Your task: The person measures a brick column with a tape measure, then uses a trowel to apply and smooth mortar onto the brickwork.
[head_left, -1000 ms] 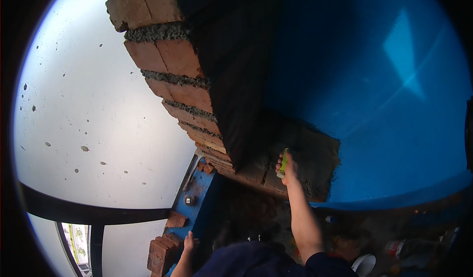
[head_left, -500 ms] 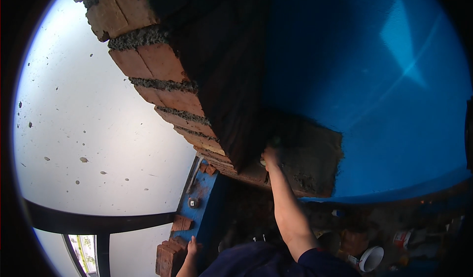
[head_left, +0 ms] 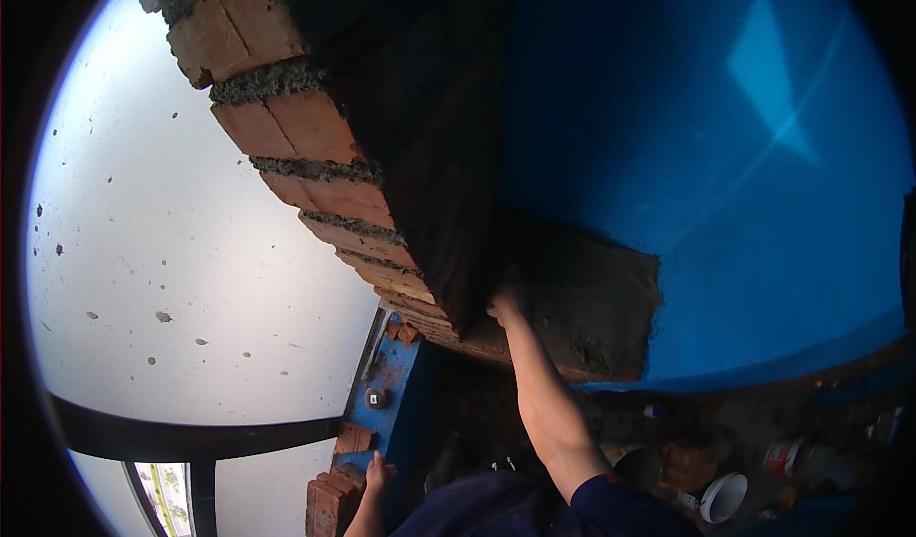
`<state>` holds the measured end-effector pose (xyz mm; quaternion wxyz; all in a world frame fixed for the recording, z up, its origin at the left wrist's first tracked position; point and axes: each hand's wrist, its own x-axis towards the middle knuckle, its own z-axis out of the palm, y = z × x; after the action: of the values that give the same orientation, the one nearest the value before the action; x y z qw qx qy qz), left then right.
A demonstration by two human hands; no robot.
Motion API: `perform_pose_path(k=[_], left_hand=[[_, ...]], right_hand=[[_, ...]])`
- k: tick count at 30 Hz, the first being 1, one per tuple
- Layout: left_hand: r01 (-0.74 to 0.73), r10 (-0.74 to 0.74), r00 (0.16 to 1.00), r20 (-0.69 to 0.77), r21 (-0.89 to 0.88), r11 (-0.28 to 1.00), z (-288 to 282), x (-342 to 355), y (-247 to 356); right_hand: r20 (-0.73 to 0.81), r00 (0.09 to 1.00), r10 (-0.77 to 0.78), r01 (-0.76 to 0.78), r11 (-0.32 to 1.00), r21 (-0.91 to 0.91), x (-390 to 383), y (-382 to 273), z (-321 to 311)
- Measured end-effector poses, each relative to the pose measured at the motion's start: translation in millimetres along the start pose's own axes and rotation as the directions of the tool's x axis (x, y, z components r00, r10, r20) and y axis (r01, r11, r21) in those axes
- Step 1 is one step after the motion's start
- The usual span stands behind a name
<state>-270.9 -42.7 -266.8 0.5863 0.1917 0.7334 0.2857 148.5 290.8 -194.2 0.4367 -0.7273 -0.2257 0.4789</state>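
My right hand (head_left: pixel 504 308) reaches forward into the shadow beside the brick wall (head_left: pixel 320 125). Its fingers are closed round something dark and blurred that I cannot make out. Under and beyond it spreads a dark grey mortar-coated surface (head_left: pixel 611 294), meeting a blue-painted wall. My left hand (head_left: pixel 379 472) is low at the left, its fingers loosely stretched upward and holding nothing that shows. Beside it is a stack of red bricks (head_left: pixel 332 501), with a single brick (head_left: pixel 354 438) just above on the blue ledge (head_left: pixel 384 370).
The blue wall (head_left: pixel 735 251) fills the right side. A mortar-spattered white pane (head_left: pixel 181 251) with a dark frame stands at left. On the ledge sit a small round object (head_left: pixel 376 399) and brick pieces (head_left: pixel 401 332). A white bucket (head_left: pixel 723 499) lies tilted among clutter at lower right.
My right hand has moved slightly left, closer to the brick wall, with the dark thing in it. My left hand has barely shifted.
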Motion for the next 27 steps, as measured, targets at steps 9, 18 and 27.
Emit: perform_pose_path(k=[9, 18, 27], left_hand=[[0.131, -0.126, 0.99, -0.056, 0.096, 0.987, -39.9, -7.9, -24.4], [0.024, -0.024, 1.0, -0.004, -0.015, 1.0, 1.6, 0.8, 19.9], [0.033, -0.033, 0.999, -0.011, -0.041, 0.999, -17.0, -9.6, 5.7]], right_hand=[[0.151, 0.987, -0.061, 0.014, 0.956, 0.292, -73.6, -45.4, -13.9], [0.078, 0.989, -0.129, 0.1, 0.951, 0.294, 45.8, 46.1, 7.1], [0.178, 0.984, -0.03, -0.041, 0.922, 0.384, -47.6, -21.0, -55.4]])
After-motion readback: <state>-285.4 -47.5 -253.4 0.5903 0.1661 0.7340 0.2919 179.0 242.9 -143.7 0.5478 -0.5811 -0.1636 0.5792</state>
